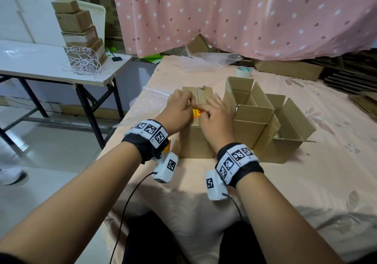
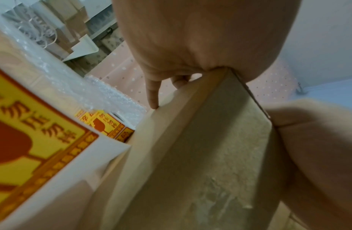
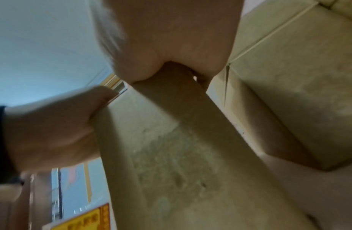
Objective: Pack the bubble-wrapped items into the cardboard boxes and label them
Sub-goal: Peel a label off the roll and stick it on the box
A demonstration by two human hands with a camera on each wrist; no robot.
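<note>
I have both hands, left and right, flat-fingered, pressing the thin, tacky label onto the stiff, light box, gripping nothing.

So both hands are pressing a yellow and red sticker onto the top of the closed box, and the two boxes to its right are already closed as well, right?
Not quite. In the head view the two boxes to the right stand open, flaps up. The rest holds: the left hand and right hand press the yellow and red sticker onto the closed box.

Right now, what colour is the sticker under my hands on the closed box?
Yellow with red-orange print, on the sticker; the head view shows it best.
</note>
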